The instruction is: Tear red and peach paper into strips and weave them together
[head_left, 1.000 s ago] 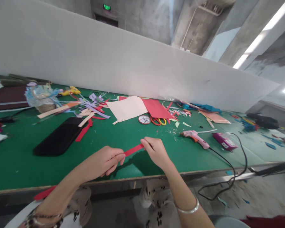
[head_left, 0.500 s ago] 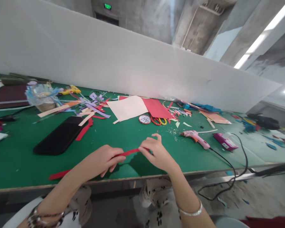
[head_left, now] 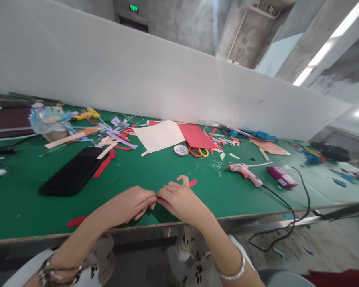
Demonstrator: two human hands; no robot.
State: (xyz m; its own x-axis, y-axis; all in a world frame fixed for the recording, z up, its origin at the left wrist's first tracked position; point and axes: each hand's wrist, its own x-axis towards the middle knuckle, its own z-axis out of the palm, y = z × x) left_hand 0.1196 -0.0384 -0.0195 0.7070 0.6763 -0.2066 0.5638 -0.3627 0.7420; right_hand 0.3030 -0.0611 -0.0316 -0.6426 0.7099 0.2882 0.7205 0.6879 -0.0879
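Observation:
My left hand (head_left: pixel 139 203) and my right hand (head_left: pixel 179 199) meet fingertip to fingertip above the table's near edge. Both are closed in a pinch on a red paper strip (head_left: pixel 193 183), mostly hidden by the fingers. One end of it shows past my right hand, whose raised finger points up and away. Another red length (head_left: pixel 77 221) comes out from behind my left forearm; whether it belongs to the same strip I cannot tell. To the left of my hands lies a black phone-like slab (head_left: pixel 73 171).
Beyond my hands are a cream sheet (head_left: pixel 160 137), a red sheet (head_left: pixel 196 135), a round patterned tin (head_left: pixel 181 150) and scissors (head_left: pixel 204 152). A pink glue gun (head_left: pixel 247 173) lies right, its cord hanging over the edge, beside a purple box (head_left: pixel 283 177). Paper scraps (head_left: pixel 118 133) are heaped left.
My right hand has slid left along the red strip until its fingertips reach those of my left hand. The stretch between them is now covered, and an end shows beyond my right hand.

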